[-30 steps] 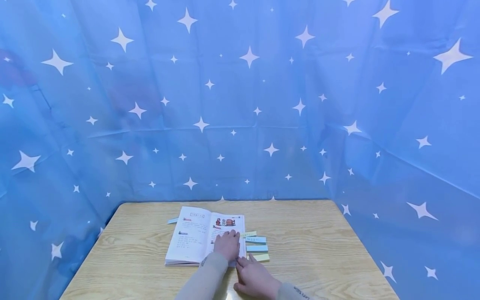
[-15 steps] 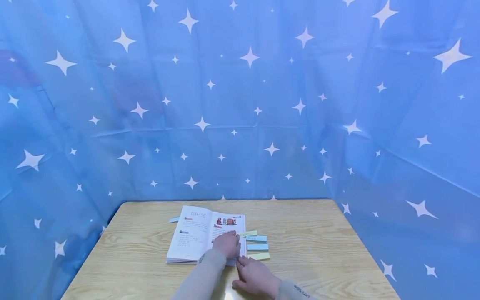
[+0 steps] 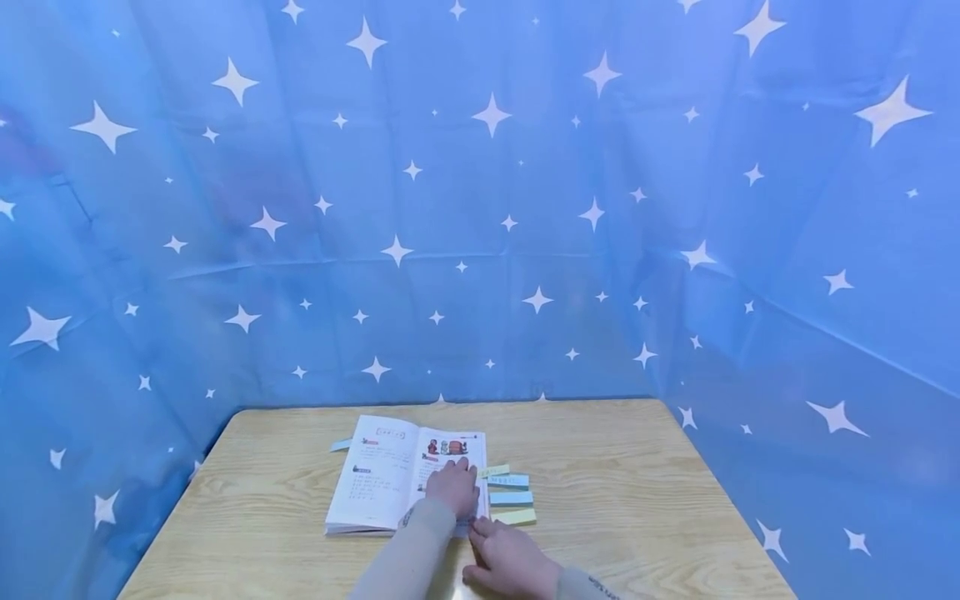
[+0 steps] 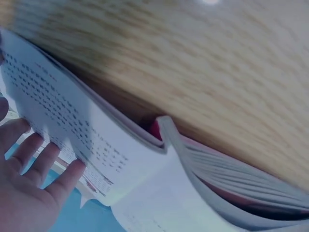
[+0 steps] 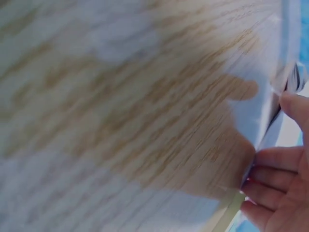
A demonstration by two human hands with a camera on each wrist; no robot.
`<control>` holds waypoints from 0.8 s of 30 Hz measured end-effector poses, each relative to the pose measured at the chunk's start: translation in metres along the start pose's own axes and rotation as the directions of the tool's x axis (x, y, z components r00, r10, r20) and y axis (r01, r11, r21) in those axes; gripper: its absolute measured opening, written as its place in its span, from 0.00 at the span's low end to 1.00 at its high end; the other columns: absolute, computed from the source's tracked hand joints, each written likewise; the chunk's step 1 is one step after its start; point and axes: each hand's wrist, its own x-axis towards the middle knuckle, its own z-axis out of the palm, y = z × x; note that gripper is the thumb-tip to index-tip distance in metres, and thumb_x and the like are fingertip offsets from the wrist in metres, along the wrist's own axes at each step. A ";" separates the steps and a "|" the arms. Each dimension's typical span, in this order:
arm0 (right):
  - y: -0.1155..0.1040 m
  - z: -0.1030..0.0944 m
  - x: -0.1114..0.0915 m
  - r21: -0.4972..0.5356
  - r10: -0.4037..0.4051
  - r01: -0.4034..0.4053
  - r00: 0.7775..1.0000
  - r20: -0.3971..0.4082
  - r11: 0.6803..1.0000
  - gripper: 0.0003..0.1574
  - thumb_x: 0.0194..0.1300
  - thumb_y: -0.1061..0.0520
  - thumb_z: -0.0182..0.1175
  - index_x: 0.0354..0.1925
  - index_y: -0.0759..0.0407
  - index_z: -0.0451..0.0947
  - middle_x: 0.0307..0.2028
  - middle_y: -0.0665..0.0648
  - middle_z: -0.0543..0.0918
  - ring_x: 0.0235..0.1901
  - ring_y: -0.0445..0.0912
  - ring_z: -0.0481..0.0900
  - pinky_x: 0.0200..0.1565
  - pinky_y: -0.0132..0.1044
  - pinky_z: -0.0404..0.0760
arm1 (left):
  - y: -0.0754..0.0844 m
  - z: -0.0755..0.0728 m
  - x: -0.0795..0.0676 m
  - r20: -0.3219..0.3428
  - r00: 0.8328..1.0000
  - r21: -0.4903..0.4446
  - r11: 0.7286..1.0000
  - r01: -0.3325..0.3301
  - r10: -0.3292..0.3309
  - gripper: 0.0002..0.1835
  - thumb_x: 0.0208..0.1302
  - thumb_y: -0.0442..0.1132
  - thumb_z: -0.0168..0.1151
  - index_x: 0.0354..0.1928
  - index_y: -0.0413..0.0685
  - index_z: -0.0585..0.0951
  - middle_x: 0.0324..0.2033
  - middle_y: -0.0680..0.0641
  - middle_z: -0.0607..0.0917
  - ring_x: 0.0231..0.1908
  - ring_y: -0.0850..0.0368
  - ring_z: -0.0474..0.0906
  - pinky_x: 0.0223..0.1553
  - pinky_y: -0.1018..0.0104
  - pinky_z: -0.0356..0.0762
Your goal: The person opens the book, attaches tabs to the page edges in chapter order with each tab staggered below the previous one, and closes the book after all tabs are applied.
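An open book (image 3: 375, 492) lies on the wooden table, with printed text and a coloured picture at the top of its right page. My left hand (image 3: 453, 489) rests on that right page. In the left wrist view, the fingers (image 4: 46, 166) are extended and spread, their tips on the printed page (image 4: 67, 104). Beside the book's lower right corner is my right hand (image 3: 513, 557), low over the table. The right wrist view shows its fingertips (image 5: 263, 169) at the book's edge, thumb apart from them.
Blue sticky tabs (image 3: 512, 499) and yellow sticky tabs (image 3: 516, 517) stick out from the book's right side. Another blue tab (image 3: 341, 445) pokes out at its left. Around the wooden table (image 3: 622, 492) hangs a blue curtain (image 3: 480, 208) with white stars.
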 end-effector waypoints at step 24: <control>0.004 0.002 0.000 -0.042 -0.088 0.082 0.984 -0.153 0.996 0.22 0.59 0.41 0.62 0.35 0.59 0.84 0.41 0.53 0.82 0.35 0.40 0.78 0.37 0.28 0.79 | 0.020 -0.007 0.003 0.008 1.000 0.050 0.998 -0.028 0.028 0.22 0.56 0.47 0.68 0.50 0.42 0.82 0.45 0.42 0.78 0.39 0.46 0.76 0.41 0.56 0.79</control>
